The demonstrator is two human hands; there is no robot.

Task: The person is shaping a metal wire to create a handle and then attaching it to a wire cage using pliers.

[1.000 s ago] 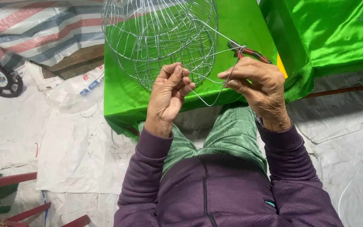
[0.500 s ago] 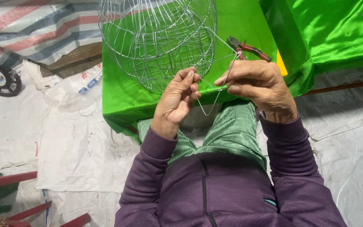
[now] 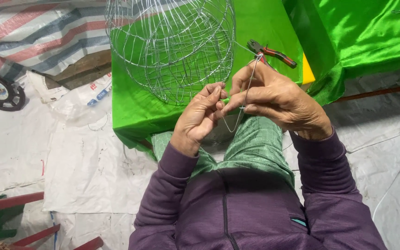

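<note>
Wire: I saw a thin bare-metal wire (image 3: pixel 245 88), bent into a narrow V whose point hung just below the fingers and above the green-trousered lap; its long leg ran up past the right hand toward the basket.
Right hand: my right hand (image 3: pixel 276 99) was pinched shut on the wire — thumb and forefinger closed around both legs near the bend.
Left hand: my left hand (image 3: pixel 200 118) was curled tight, fingertips meeting the right hand's at the same spot, gripping the wire there.
Basket: a round wire-mesh basket (image 3: pixel 172 46) lay on its side on the green cloth-covered table (image 3: pixel 130 106), just above both hands.
Pliers: red-handled pliers (image 3: pixel 271 52) rested on the cloth beside the basket — behind the right hand, untouched.
Floor: white sheeting (image 3: pixel 84 166) lay to the left.
</note>
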